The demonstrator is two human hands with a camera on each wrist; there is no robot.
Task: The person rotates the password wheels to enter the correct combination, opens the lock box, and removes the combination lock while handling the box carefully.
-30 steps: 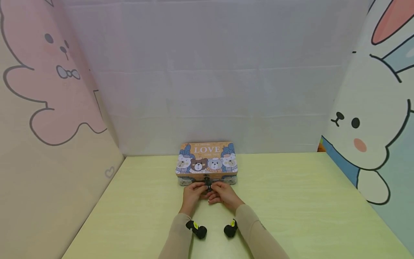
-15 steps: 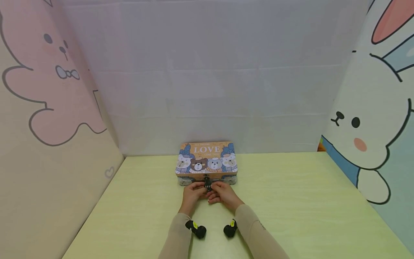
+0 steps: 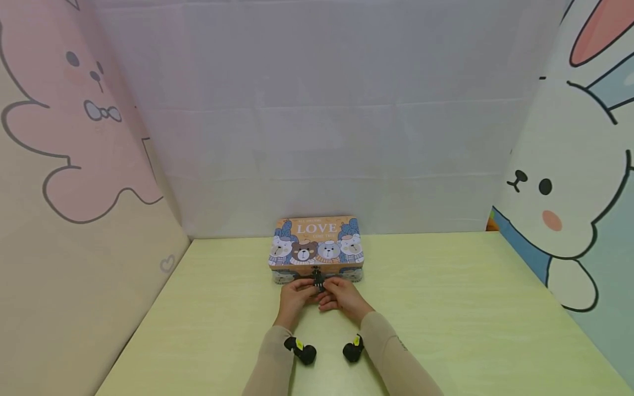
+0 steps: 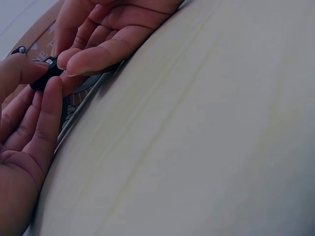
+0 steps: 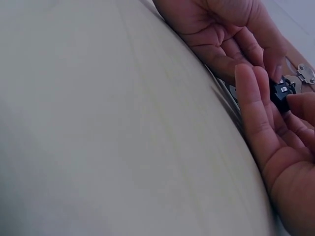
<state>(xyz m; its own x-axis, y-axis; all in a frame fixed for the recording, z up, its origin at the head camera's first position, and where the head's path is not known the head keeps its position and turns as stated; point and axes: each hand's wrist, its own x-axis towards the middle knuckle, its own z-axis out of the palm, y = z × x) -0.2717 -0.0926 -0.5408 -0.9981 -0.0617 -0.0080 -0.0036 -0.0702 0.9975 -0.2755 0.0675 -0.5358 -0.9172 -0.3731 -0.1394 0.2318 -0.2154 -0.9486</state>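
Observation:
A small black combination padlock with white digits hangs at the front clasp of a tin box. The box lid carries bears and the word LOVE. From the left, my left hand pinches the padlock between thumb and fingers. My right hand pinches it from the other side, its lower fingers curled beneath. Close up in the left wrist view, the black lock body sits between the fingertips of both hands. Fingers cover much of the lock.
The box stands on a pale yellow-green table, near the white back cloth. Side panels with a pink cartoon animal and a white rabbit flank the table. Black wrist cameras sit at both wrists.
The padlock has turned slightly between my fingers, so a row of white digits now faces up. Both hands stay in the same place, and the box has not moved.

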